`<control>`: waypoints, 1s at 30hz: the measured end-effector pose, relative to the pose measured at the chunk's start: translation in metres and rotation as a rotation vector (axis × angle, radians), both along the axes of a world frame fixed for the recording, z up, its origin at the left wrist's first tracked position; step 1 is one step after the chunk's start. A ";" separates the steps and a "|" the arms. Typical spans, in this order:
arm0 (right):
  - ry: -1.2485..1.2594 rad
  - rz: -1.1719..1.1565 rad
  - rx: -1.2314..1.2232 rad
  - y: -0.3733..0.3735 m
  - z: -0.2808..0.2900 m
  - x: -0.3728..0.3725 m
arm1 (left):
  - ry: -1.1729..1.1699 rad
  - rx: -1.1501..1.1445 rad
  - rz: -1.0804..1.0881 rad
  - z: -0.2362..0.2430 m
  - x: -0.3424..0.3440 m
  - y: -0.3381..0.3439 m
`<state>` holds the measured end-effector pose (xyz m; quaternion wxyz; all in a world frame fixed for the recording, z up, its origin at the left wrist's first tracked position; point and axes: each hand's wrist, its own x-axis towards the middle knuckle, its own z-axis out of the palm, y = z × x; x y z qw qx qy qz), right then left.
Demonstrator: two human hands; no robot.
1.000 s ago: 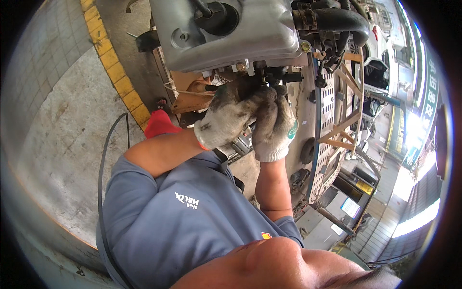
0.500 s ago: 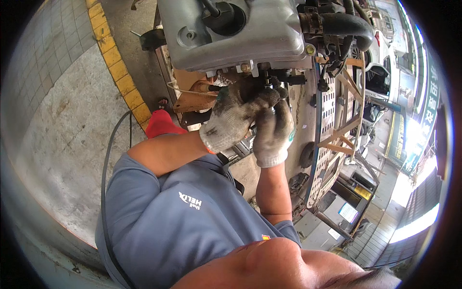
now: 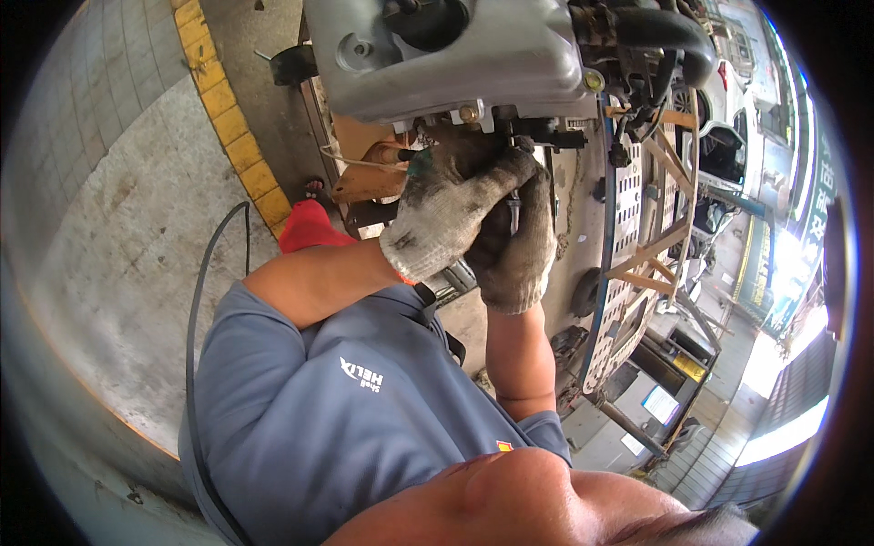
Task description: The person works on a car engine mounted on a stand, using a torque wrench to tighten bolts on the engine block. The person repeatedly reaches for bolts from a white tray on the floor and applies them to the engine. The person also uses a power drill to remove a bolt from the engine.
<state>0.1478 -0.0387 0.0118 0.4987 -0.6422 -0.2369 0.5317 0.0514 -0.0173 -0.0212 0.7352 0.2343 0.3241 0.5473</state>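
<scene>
A grey metal engine cover [image 3: 455, 64] spans the top of my view. Below its front edge, both my hands, in dirty white knit gloves, meet at a small dark fitting [image 3: 505, 123]. My left hand [image 3: 451, 200] reaches across from the left, its fingers closed around the upper end of a slim metal tool [image 3: 513, 213]. My right hand [image 3: 523, 250] comes up from below, curled around that tool's lower part, which is mostly hidden by the gloves. An orange bracket [image 3: 360, 182] and a pale cable [image 3: 364, 159] lie left of my hands.
Black hoses [image 3: 665, 36] run off the cover's right. A perforated metal frame [image 3: 625, 200] with wooden braces stands to the right, a white car [image 3: 724, 100] beyond it. At left are a yellow floor edge [image 3: 232, 136], a black cable [image 3: 205, 264] and a red object [image 3: 309, 223].
The engine appears slightly higher and further right in the view. My right hand's fingers have turned and curled further, showing more of their dark side; both hands remain at the same fitting.
</scene>
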 end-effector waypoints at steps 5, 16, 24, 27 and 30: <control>0.656 0.112 -0.262 -0.004 0.009 0.015 | 0.072 -0.044 -0.096 0.009 -0.015 0.001; -0.872 0.548 0.287 -0.002 0.017 0.019 | 0.277 0.295 0.047 -0.064 0.011 -0.011; -0.728 0.390 0.385 -0.015 -0.007 0.019 | -0.565 -0.070 0.092 -0.016 0.005 -0.007; -0.441 0.184 0.356 -0.024 0.001 0.012 | -0.493 -0.006 0.007 -0.012 0.000 -0.005; -0.515 0.252 0.414 -0.019 -0.018 0.011 | -0.703 -0.211 0.030 -0.016 0.001 -0.001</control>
